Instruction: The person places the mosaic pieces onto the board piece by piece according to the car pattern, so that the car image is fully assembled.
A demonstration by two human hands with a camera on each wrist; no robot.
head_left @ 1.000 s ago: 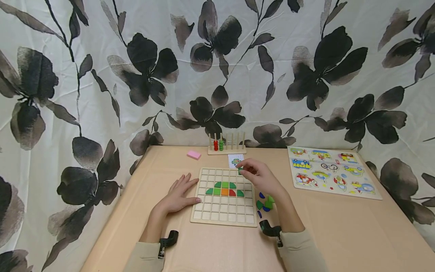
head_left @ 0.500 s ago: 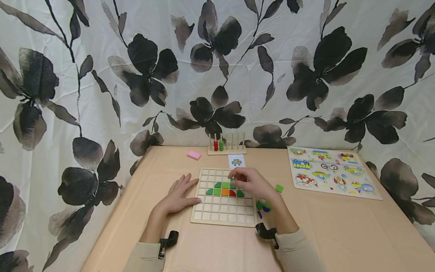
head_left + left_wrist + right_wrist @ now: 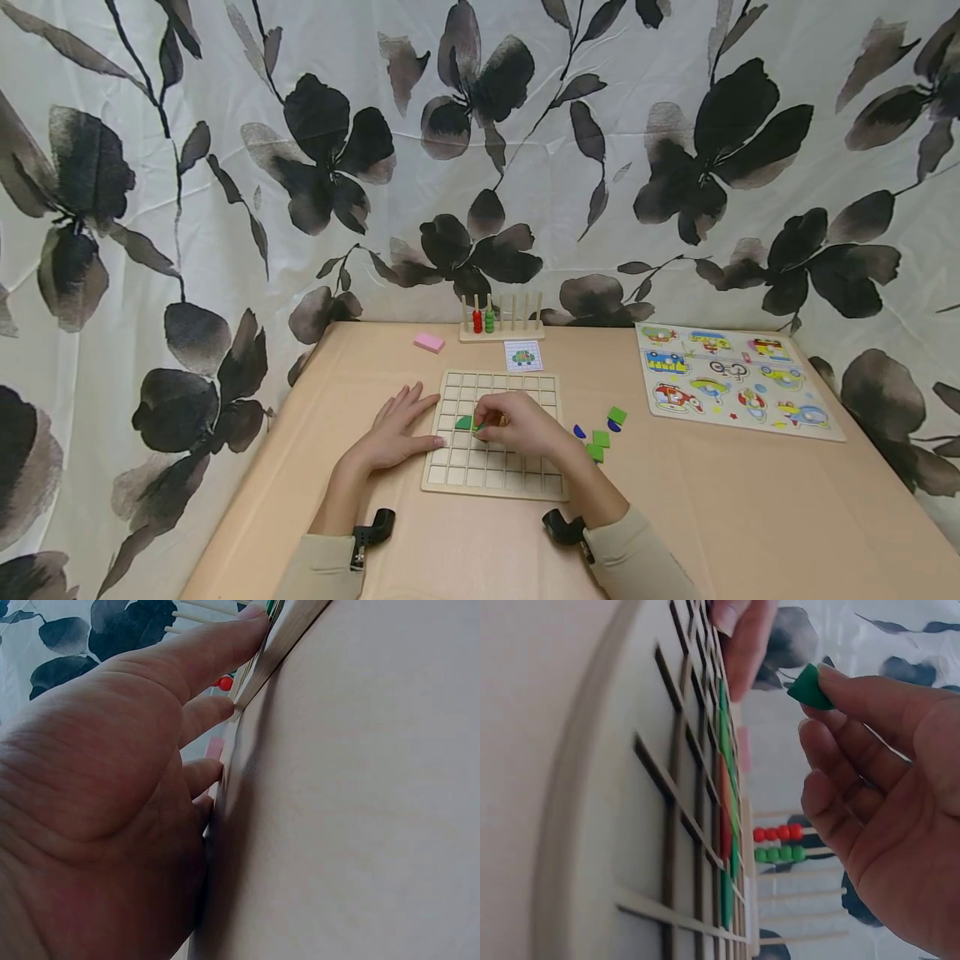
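Pinched a dark green piece (image 3: 810, 688) between thumb and forefinger of right hand (image 3: 517, 421), other fingers loosely curled. Held it over the grid board (image 3: 457, 467), clear of the surface in right wrist view. Couldn't make out the exact cell underneath from head view; blocked by right hand. Spread left hand (image 3: 393, 429) beside the left edge of the grid board, with thumb and forefinger at its rim.

Saw one set green piece (image 3: 463, 422) uncovered just left of the right fingertips. Also saw an orange piece (image 3: 725, 780) and a red piece (image 3: 726, 832) set in the cells, from right wrist view.

Counted three light green pieces (image 3: 601, 438) and two blue pieces (image 3: 579, 431) loose on the bench (image 3: 750, 517), right of the grid board, near right forearm. Found a pattern card (image 3: 522, 355) just beyond the far edge, then a peg rack (image 3: 501, 335) with red beads (image 3: 477, 322) and green beads (image 3: 490, 322) behind it. Spotted a pink block (image 3: 429, 342) left of the rack, and a picture board (image 3: 738, 400) at far right.
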